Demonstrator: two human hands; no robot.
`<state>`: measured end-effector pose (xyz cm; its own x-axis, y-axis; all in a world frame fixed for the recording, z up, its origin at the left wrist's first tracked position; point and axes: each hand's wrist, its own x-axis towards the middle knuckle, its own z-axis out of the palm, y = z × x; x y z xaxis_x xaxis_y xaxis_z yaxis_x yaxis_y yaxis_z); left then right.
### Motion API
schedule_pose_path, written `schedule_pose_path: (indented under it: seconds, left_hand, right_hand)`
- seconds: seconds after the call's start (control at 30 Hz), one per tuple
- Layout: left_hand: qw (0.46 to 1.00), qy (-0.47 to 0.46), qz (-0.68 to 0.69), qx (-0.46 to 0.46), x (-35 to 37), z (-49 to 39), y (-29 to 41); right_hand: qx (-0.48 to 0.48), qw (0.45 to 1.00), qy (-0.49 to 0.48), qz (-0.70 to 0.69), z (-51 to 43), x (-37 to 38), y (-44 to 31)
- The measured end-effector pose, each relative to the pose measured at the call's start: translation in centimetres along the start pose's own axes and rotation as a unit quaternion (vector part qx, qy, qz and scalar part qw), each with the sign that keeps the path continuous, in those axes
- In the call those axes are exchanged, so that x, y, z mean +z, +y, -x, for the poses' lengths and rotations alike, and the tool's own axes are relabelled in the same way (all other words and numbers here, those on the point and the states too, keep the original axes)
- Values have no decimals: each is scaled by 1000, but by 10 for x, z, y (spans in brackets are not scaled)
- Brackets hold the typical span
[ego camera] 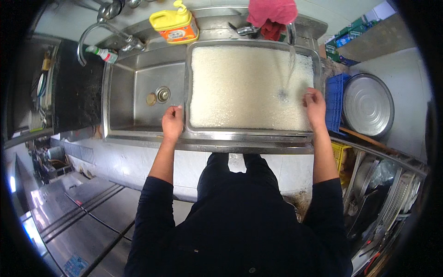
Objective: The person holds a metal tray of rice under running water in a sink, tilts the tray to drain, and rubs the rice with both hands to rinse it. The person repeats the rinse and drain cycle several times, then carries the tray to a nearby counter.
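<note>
A large rectangular metal tray [189, 86] of white rice [242, 86] lies over the right part of the steel sink. From the tap [291, 34] at the back right, a thin stream of water falls into the rice. My left hand [172, 123] is just left of the tray's left rim, above the edge of the left basin, its fingers curled; whether it grips anything is unclear. Over the tray's right side is my right hand [314, 105], with thumb and fingers drawn together near the rim. Its fingertips are partly blurred, and I cannot tell whether they hold the rim.
The left sink basin [148, 76] has a drain and a small round disc. Behind stand a yellow jug with a pump [174, 27] and a red cloth [271, 14]. A blue crate [335, 104] and a round metal lid or pan [368, 104] stand at the right.
</note>
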<state>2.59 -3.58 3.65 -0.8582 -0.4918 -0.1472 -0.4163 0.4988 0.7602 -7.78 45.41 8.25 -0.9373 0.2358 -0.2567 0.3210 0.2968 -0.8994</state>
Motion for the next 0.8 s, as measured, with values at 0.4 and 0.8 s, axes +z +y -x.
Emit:
schedule_pose_path:
  seconds: [0.4,0.8]
  left_hand:
    - [998,2,65,-16,18,23,12]
    - [941,-224,241,-78,117,2,121]
  right_hand:
    - [227,895,-49,-380,-84,92,-48]
    - [80,963,-229,120,5,61,5]
